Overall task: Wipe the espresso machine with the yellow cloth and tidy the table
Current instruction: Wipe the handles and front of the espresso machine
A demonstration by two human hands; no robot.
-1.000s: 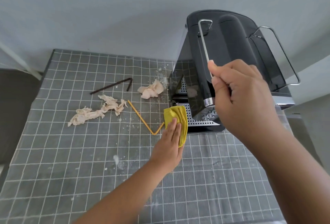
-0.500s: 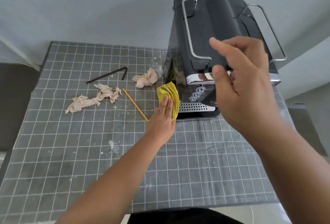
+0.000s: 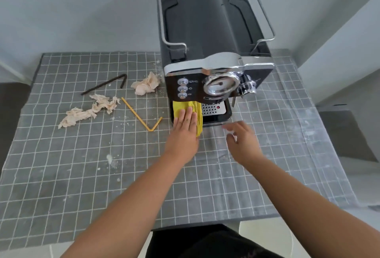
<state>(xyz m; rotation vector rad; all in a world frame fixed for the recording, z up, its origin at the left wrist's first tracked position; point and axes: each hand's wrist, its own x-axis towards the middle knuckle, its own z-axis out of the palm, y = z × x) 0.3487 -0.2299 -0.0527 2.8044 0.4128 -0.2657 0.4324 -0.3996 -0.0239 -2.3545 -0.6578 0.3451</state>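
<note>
**Cloth on drip tray, right hand free**

Grey grid-pattern tablecloth covers the table, pale wall behind it, white crumbs scattered over the fabric. The black espresso machine stands at the far edge with its front facing you: three round buttons, gauge, chrome trim.

Your left hand lies flat, fingers straight and together, pressing the yellow cloth onto the left part of the drip tray at the machine's base. The cloth is folded, and its right edge hangs over the tray front, next to your fingers.

Your right hand hovers just in front of the tray, near the tablecloth, fingers loosely spread, holding nothing (motion-blurred, so I can't tell if the fingertips touch the fabric).

Left of the machine: one crumpled tissue just beside its base, a longer twisted tissue further left, a bent black straw behind that, and a bent yellow straw between the tissues and your left hand.
</note>
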